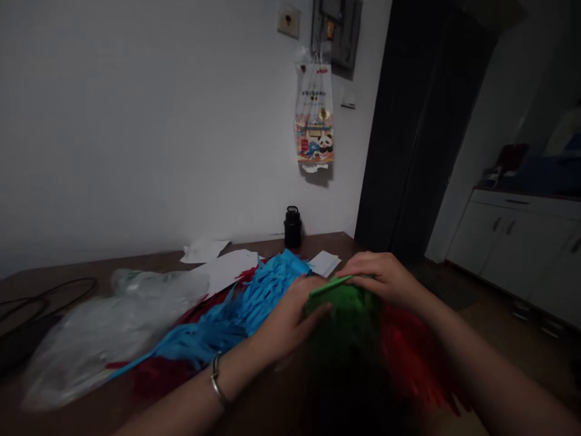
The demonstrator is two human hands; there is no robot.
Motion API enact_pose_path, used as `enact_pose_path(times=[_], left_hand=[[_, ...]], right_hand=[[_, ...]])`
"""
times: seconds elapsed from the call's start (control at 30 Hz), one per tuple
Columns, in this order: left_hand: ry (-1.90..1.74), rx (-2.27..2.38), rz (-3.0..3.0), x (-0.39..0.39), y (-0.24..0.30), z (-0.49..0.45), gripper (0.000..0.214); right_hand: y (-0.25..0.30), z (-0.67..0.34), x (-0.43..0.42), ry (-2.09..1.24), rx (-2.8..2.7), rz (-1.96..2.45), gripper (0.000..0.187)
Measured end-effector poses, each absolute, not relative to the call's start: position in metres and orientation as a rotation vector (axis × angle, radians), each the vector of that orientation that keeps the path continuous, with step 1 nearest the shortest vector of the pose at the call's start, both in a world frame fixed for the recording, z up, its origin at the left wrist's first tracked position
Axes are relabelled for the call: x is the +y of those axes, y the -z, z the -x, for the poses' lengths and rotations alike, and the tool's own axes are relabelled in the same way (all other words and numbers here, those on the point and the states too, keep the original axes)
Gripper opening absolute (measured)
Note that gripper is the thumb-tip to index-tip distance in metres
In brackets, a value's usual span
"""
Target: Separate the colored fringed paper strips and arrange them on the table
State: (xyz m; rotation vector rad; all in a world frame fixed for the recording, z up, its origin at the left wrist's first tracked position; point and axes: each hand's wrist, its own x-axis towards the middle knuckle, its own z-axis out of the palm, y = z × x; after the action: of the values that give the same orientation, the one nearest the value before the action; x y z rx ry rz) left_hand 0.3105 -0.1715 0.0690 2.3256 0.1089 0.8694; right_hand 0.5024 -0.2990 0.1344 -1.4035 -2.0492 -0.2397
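The green fringed paper is pinched along its top edge, left hand at 8 o'clock, right hand at 2 o'clock.

Both forearms are bare, and a thin, rounded silvery metal bangle circles the left wrist, with the left hand just beyond the bangle and the right hand farther off to its right.

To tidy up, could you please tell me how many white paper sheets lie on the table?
3 sheets: one by the wall, one beside the blue fringe, one near the bottle; others may be hidden.
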Motion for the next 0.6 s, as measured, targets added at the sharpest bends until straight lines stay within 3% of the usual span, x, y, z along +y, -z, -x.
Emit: enact_pose_path(times=[0.13, 0.2, 0.4, 0.6], left_hand=[[-0.690, 0.436, -1.605, -0.192, -0.053, -0.283, 0.035], [-0.685, 0.540, -1.253, -0.199, -0.039, -0.266, 0.036], [-0.636, 0.614, -0.702, -0.216, -0.001, -0.223, 0.047], [-0.598, 0.620, -0.624, -0.212, 0.023, -0.196, 0.048]], right_hand=[[-0.112, -0.462, -0.296, 0.565, -1.677, 1.500, 0.020], [-0.088, -0.434, -0.295, 0.574, -1.713, 1.451, 0.016], [-0.010, -0.363, -0.283, 0.244, -1.867, 1.481, 0.018], [0.013, -0.355, -0.272, -0.127, -1.716, 1.472, 0.013]])
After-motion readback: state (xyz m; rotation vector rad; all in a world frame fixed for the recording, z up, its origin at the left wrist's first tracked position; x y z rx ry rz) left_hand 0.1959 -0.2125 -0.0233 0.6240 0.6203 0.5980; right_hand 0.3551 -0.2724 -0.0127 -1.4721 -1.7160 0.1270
